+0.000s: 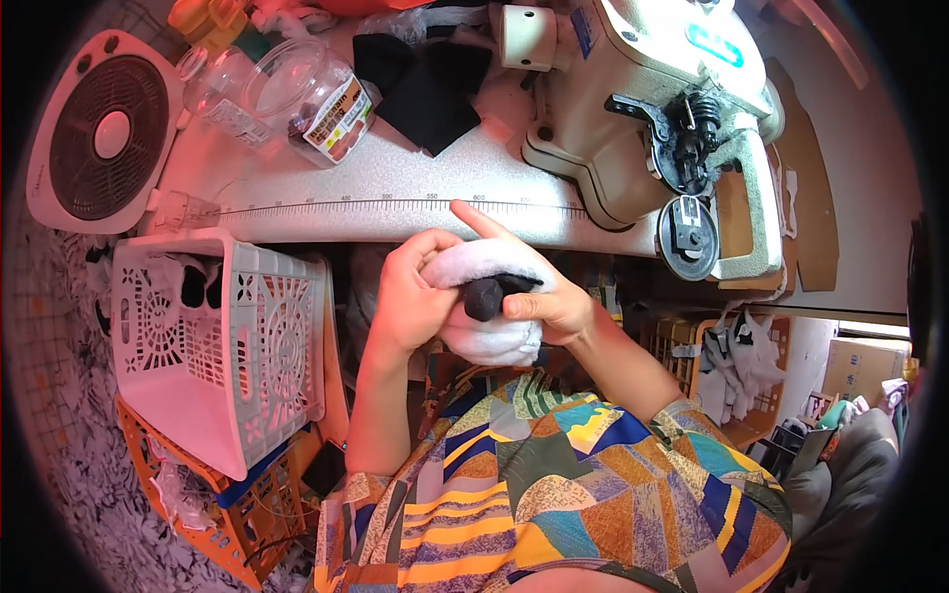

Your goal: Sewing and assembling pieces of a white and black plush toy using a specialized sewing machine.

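1. Nearest, at 6 o'clock, a patterned shirt (563, 484) in many colours; both forearms reach forward from it.
2. At the centre, just short of the table, a white plush piece (491, 338) with black parts sits between both hands; a round black knob (483, 298) faces up from its middle.
3. The left hand (413, 301) grips the piece at 9 o'clock, fingers curled round it; the right hand (554, 304) grips it at 3 o'clock, thumb beside the knob, index finger stretched out toward 11.
4. At 9 o'clock, a white basket (237, 336) tipped on its side; an orange crate (148, 445) beneath it, toward 8.
5. Beyond, the table (395, 225) with a ruler strip; a sewing machine (613, 119) at 1 o'clock; black cloth (428, 111) near 12; a clear jar (287, 74) at 11; a fan (111, 134) at 10.
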Demonstrator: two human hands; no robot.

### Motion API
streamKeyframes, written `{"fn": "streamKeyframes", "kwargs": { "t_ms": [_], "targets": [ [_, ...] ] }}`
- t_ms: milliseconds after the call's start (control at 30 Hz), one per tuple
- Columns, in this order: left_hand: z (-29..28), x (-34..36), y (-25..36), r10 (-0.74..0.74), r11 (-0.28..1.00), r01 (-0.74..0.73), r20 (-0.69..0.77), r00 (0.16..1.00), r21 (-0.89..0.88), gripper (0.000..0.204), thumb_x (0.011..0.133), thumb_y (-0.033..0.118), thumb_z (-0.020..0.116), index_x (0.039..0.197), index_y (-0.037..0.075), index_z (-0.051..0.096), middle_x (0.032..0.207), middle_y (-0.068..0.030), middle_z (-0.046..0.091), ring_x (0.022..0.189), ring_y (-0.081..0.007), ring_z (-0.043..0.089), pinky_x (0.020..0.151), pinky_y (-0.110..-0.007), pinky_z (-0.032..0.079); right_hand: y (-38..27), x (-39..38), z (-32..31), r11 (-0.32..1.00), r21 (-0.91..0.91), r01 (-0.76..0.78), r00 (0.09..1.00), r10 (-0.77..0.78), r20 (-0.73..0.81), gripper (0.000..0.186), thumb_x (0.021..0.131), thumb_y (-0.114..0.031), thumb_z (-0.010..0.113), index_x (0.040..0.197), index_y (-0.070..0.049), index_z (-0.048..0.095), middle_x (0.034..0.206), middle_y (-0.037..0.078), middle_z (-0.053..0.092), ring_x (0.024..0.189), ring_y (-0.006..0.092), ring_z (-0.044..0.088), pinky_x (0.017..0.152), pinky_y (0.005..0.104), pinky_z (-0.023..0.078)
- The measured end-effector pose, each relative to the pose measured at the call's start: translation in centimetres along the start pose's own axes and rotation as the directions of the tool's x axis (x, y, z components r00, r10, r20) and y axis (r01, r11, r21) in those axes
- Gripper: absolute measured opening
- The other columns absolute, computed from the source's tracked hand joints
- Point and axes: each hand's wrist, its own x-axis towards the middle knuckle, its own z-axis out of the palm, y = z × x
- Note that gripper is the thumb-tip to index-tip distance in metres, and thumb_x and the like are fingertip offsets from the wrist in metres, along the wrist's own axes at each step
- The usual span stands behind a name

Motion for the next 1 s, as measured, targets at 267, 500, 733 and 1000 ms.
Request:
{"fn": "streamKeyframes", "kwargs": {
  "t_ms": [267,500,733,1000],
  "targets": [
    [5.1,-5.2,2.0,0.425,0.603,-0.217,-0.079,0.902,0.768,0.043,0.058,-0.005,0.062,0.099,0.005,0.057,0.088,-0.0094,0.059,0.093,-0.0298,0.056,0.087,-0.041,0.033,1.8,1.6,-1.5,0.537,-0.842,0.046,0.818,-0.505,-0.277,0.047,0.071,-0.004,0.067,0.117,-0.005,0.056,0.077,0.004,0.056,0.070,0.0115,0.054,0.063,0.0249,0.043],
    [2.9,-4.7,2.3,0.610,0.282,-0.191,-0.022,0.792,0.940,0.027,0.070,-0.001,0.061,0.097,0.002,0.058,0.092,-0.0136,0.060,0.087,-0.0314,0.057,0.084,-0.043,0.037,-1.3,0.5,2.2,-0.342,-0.894,0.290,0.781,-0.455,0.428,0.060,0.064,-0.010,0.074,0.121,-0.004,0.057,0.109,0.014,0.055,0.103,0.0320,0.056,0.085,0.0404,0.043],
    [3.4,-4.1,0.9,0.937,-0.020,-0.481,0.184,0.296,0.876,0.031,0.077,0.010,0.071,0.102,0.006,0.053,0.098,-0.0129,0.057,0.085,-0.0272,0.054,0.076,-0.039,0.043,-1.2,1.2,3.4,-0.282,-0.849,0.446,0.661,-0.536,0.526,0.021,0.064,-0.012,0.063,0.083,-0.003,0.061,0.077,0.006,0.057,0.070,0.0238,0.057,0.068,0.0337,0.044],
    [5.8,-5.2,0.1,0.788,0.406,-0.544,0.020,0.615,0.734,0.038,0.068,-0.001,0.054,0.106,0.000,0.050,0.096,-0.0141,0.054,0.084,-0.0307,0.054,0.082,-0.046,0.040,-1.9,2.0,1.9,-0.295,-0.912,0.287,0.540,-0.736,0.408,0.023,0.054,-0.012,0.068,0.062,-0.007,0.047,0.060,0.008,0.046,0.052,0.0243,0.046,0.051,0.0344,0.036]
  ]
}}
